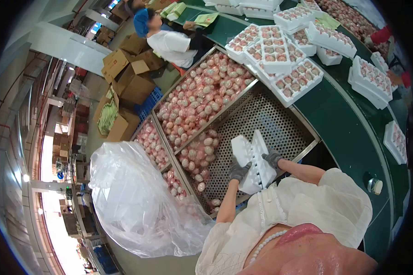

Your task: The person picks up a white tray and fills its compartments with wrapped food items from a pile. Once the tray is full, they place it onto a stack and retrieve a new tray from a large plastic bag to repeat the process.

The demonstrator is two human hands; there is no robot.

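Note:
My left hand (239, 171), in a grey glove, grips the left side of a white foam tray (244, 151). My right hand (273, 159), gloved too, holds a second white foam tray (261, 156) by its right side. The two trays stand on edge close together, with a narrow dark gap between them. Both are over the perforated metal bin (270, 120). Wrapped eggs (202, 151) lie in that bin's left part, beside my left hand. I cannot see whether the trays hold anything.
More wrapped eggs (202, 91) fill the bin beyond. Filled foam trays (298, 82) are stacked on the green conveyor (342, 119). A large clear plastic bag (137, 197) bulges at the left. Cardboard boxes (135, 85) and a seated person (172, 46) are further back; another person's sleeve (382, 35) shows at right.

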